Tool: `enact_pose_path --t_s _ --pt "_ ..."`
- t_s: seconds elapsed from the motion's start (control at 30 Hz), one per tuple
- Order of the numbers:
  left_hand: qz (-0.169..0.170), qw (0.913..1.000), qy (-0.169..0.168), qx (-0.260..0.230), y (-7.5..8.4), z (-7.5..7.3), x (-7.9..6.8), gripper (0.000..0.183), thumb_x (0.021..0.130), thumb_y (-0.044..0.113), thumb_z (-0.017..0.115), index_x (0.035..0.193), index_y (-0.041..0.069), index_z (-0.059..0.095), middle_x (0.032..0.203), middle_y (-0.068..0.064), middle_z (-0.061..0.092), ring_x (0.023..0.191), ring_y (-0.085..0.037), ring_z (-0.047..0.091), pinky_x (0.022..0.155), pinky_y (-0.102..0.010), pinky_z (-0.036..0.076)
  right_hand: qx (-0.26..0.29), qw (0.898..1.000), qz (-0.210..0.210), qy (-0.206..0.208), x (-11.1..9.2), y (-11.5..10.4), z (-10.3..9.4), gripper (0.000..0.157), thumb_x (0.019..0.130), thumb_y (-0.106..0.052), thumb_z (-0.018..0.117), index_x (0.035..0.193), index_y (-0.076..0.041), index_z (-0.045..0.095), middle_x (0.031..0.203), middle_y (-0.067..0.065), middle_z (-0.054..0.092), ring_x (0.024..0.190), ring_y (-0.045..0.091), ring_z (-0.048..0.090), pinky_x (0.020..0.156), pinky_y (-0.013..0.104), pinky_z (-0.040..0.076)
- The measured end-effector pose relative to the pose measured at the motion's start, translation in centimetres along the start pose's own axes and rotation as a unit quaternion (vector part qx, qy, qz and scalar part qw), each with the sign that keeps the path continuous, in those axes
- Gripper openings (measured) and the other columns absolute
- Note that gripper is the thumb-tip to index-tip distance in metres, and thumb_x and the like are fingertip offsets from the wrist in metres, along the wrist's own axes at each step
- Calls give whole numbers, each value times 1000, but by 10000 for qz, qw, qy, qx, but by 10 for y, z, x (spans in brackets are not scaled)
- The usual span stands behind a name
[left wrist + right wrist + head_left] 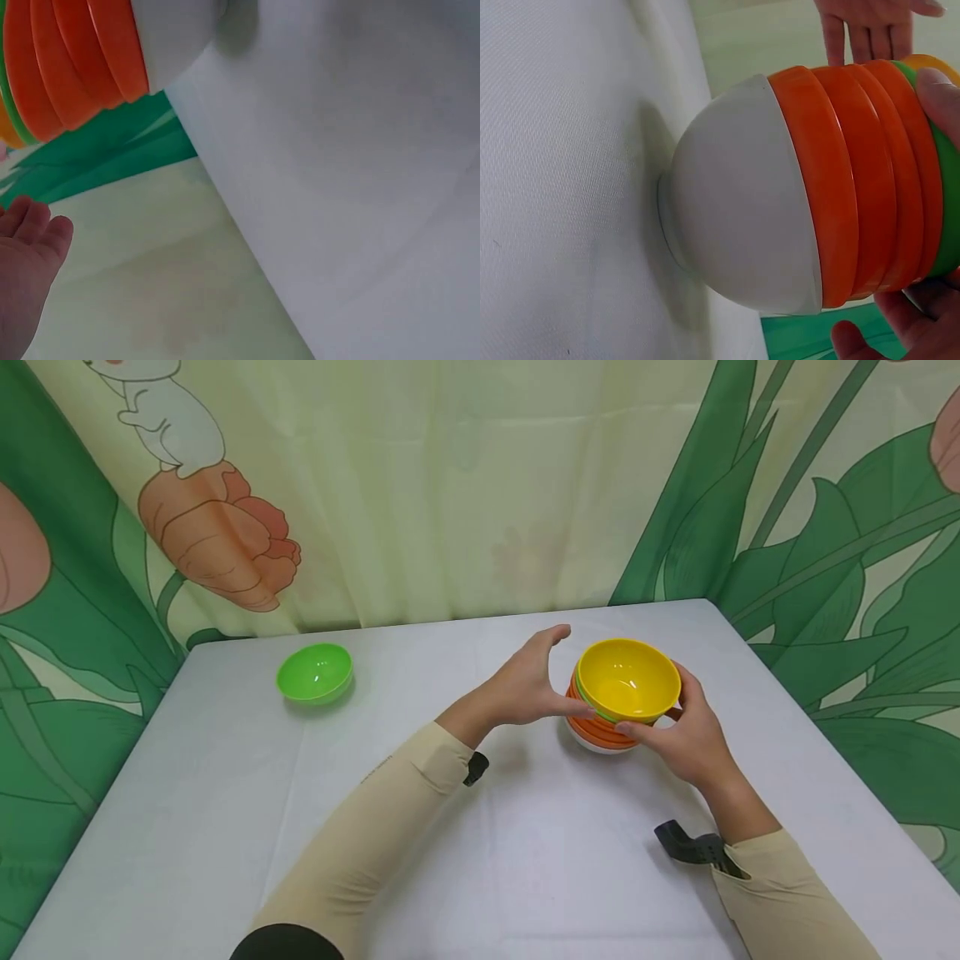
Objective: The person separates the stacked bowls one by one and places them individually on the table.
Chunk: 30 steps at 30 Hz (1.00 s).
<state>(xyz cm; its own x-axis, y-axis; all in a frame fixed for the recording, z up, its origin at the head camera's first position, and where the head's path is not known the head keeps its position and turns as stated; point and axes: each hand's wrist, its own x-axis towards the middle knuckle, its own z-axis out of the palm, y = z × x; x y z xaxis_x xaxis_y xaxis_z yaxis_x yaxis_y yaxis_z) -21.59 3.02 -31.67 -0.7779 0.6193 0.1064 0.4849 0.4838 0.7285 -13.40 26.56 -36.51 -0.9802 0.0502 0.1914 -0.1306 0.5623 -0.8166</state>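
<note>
A nested stack of bowls stands toward the right of the table, with a yellow bowl (628, 681) on top. Below it come a green bowl (948, 199), several orange bowls (840, 180) and a white bowl (735, 195) at the bottom. My right hand (693, 739) grips the yellow bowl at its rim, thumb in front and fingers round the far right side. On the stack's left is my left hand (525, 685), thumb and fingers spread wide. Its thumb tip reaches the stack's side; whether it touches is unclear.
A separate bright green bowl (315, 674) sits upright at the far left of the table. White cloth covers the table (525, 860). A printed curtain (450, 493) hangs along the back edge and both sides.
</note>
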Motion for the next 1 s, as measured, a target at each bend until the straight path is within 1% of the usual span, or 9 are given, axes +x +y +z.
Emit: enact_pose_path --t_s 0.17,0.23,0.33,0.43,0.53,0.63,0.77,0.9,1.0 --pt "-61 9999 -51 -93 2 10 7 111 75 41 89 157 5 23 159 -9 31 144 -20 32 113 -34 33 38 10000 -22 -6 1 2 0 99 86 -24 81 157 -3 15 152 18 35 131 35 39 103 56 41" --pt "-93 9998 -41 -176 2 13 9 112 74 41 89 157 6 23 159 -9 31 144 -20 32 113 -35 33 52 10000 -16 -11 1 1 0 100 86 -24 82 157 -2 15 152 18 35 131 35 39 103 60 39" --pt "-123 9994 -31 -312 3 17 11 112 74 40 90 157 7 23 159 -7 31 143 -18 33 113 -35 34 12 10000 -1 -14 1 2 0 100 86 -25 82 157 -3 14 152 18 35 131 35 39 103 60 39" --pt "-49 9991 -65 -428 4 21 15 110 74 39 89 157 7 25 158 -7 33 140 -18 36 111 -33 36 -46 10000 2 -21 1 2 -1 100 86 -25 81 157 -3 14 152 18 34 130 35 39 102 58 41" --pt "7 9987 -142 -490 5 25 19 108 74 38 89 156 5 27 156 -8 35 135 -18 40 107 -30 40 -63 10000 10 -17 1 2 -1 99 87 -24 81 157 -2 14 152 18 34 131 35 39 102 57 42" --pt "39 9983 -221 -547 5 27 22 106 74 37 90 154 4 28 151 -8 39 128 -17 44 101 -25 44 -41 10000 34 -10 1 2 -1 99 87 -24 80 157 -3 14 153 18 33 131 35 39 102 60 41" --pt "1 9970 -336 -697 5 30 25 111 72 39 91 155 6 26 147 -6 41 124 -15 45 96 -22 46 -24 10000 52 -1 1 2 0 100 87 -27 80 157 -3 13 153 19 33 131 36 38 102 63 40" --pt "-70 9959 -391 -815 5 33 26 119 69 42 91 158 7 20 150 -5 38 123 -14 45 96 -22 46 -31 10000 47 4 1 2 0 101 87 -27 80 157 -2 13 153 19 32 131 37 38 102 63 39" --pt "-29 9960 -354 -826 5 36 26 120 70 41 91 159 7 18 151 -5 36 123 -14 44 95 -23 47 -36 10000 33 -1 1 3 0 99 87 -23 80 157 -2 12 154 20 31 132 37 37 103 64 38"
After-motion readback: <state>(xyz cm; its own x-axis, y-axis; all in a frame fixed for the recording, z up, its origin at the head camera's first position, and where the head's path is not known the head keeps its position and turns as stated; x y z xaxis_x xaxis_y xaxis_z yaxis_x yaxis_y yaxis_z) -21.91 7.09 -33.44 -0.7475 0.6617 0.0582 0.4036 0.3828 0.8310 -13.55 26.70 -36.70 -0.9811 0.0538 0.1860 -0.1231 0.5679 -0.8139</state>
